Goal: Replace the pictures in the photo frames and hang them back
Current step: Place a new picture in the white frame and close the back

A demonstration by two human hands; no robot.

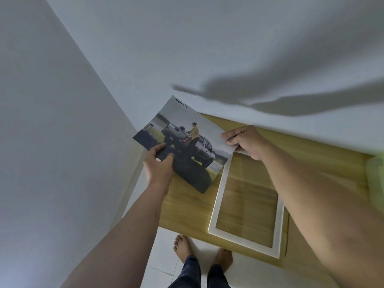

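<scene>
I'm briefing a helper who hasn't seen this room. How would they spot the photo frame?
Find the wooden tabletop against the white wall. The white photo frame lies flat on it, right of the truck picture held by both hands. It is an empty rectangle with the wood showing through it.

frame (216, 206): top corner under right hand (249, 142) | green object (376, 175): blurred, cut by right edge

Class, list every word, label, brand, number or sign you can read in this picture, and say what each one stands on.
"SMART CAR": small dark capitals near the top corner of the truck picture, held by the left hand and right hand.
A small mark on the truck's rear is too blurred to read.
The white frame shows no text.
</scene>
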